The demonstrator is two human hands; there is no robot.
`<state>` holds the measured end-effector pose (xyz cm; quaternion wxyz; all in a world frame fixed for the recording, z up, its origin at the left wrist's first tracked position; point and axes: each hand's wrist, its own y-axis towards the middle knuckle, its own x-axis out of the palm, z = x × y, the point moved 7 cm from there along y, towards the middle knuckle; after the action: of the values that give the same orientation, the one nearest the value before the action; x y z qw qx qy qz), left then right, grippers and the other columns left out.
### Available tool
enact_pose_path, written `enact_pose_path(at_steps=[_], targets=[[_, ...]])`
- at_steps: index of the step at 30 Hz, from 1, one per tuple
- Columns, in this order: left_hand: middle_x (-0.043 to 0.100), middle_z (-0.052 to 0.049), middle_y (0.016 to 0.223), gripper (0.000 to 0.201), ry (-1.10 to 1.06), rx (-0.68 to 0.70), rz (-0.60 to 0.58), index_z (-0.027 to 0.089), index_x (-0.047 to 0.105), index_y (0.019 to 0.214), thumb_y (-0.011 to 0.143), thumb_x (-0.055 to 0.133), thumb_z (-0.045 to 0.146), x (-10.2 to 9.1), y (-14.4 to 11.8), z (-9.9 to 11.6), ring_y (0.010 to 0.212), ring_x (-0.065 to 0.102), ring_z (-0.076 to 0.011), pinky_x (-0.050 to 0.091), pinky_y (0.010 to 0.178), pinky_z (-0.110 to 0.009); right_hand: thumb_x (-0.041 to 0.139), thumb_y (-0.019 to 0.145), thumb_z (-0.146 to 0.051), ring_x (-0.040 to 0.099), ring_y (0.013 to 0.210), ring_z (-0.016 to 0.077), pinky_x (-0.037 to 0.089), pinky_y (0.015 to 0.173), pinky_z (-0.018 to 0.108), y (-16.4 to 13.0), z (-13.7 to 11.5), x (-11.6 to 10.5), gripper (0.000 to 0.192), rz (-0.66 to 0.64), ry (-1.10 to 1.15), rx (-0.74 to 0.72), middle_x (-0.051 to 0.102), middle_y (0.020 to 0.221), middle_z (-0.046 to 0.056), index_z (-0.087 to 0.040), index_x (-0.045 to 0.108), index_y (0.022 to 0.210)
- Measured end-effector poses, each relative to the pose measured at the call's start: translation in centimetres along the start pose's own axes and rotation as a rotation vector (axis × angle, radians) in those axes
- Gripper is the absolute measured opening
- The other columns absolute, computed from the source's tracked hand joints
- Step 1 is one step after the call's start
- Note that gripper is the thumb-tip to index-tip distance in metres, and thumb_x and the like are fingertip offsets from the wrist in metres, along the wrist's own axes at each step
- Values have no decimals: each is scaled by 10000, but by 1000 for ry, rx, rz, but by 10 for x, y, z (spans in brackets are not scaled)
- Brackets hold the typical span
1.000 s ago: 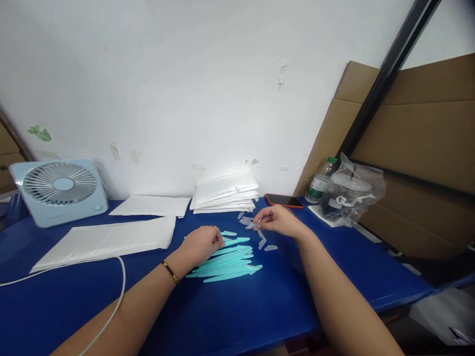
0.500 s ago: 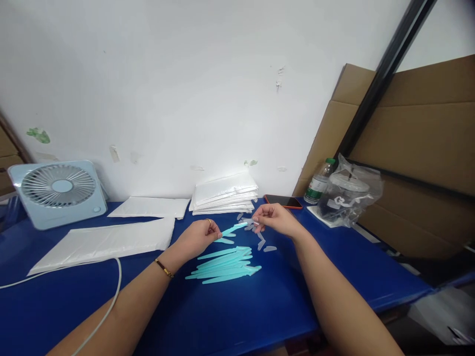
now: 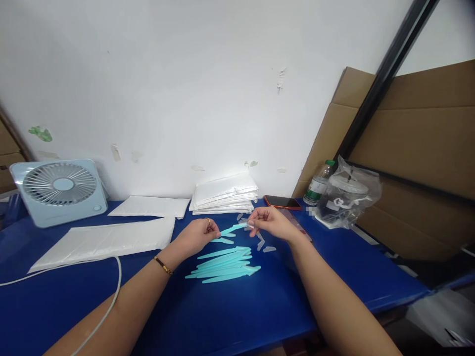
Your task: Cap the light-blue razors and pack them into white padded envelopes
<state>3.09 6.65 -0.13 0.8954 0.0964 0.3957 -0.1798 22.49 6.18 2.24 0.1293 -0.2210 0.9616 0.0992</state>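
My left hand (image 3: 200, 234) pinches the handle of a turquoise eyebrow razor (image 3: 230, 230), whose blade end points right. At that end, the thumb and fingers of my right hand (image 3: 267, 221) close on a small clear blade cap (image 3: 249, 225). The cap meets the blade end; how far it covers the blade is hidden by the fingers. Just below my left hand's razor lie one or two more razors (image 3: 227, 241). Nearer to me is a loose row of several turquoise razors (image 3: 222, 267). Several loose clear caps (image 3: 269, 249) are scattered beneath and beside my right hand.
A stack of white padded envelopes (image 3: 225, 193) stands against the wall, with two more white packs (image 3: 111, 241) at left. A blue fan (image 3: 61, 193) and white cable (image 3: 119, 277) are further left. A phone (image 3: 282, 202), bottle (image 3: 317, 185) and bagged cup (image 3: 347, 198) sit at right.
My right hand has moved slightly left, bringing the clear cap to the blade end of the razor. My left hand has barely moved and keeps its pinch on the handle.
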Motion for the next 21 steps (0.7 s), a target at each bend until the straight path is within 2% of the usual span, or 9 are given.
enact_pose_path(at_steps=[5,10,13,17,21], targets=[[574,7,661,257,46,15,-9,194,602,783,748,508,430,1,1,-2,605,502,-131,331,519,-228,634,723,-454,646,600,156,495,571,268,5,11,13,339,-44,-43,15,648,612,30,-139,612,846],[606,3,712,175,230,-22,65,215,603,770,748,510,363,-9,0,-8,647,532,-140,328,540,-239,635,722,-374,577,590,124,433,533,228,-3,9,-14,270,5,-395,8,641,691,29,-158,670,880],[618,4,804,185,291,16,83,233,611,826,711,557,368,-11,-3,-1,706,547,-146,342,569,-238,675,670,-320,548,640,116,415,562,214,-9,8,-20,188,-121,-594,1,634,793,28,-176,703,787],[624,11,811,209,311,117,-61,243,638,779,672,602,419,4,-7,11,713,557,-145,350,571,-233,736,577,-304,528,644,120,384,548,206,-10,19,-15,215,-259,-756,38,618,766,7,-194,716,760],[643,14,734,144,327,64,-173,229,640,732,690,579,353,17,-11,11,633,555,-134,328,513,-230,715,605,-305,525,631,117,372,548,207,-7,28,-10,165,-280,-802,69,614,728,6,-175,692,704]])
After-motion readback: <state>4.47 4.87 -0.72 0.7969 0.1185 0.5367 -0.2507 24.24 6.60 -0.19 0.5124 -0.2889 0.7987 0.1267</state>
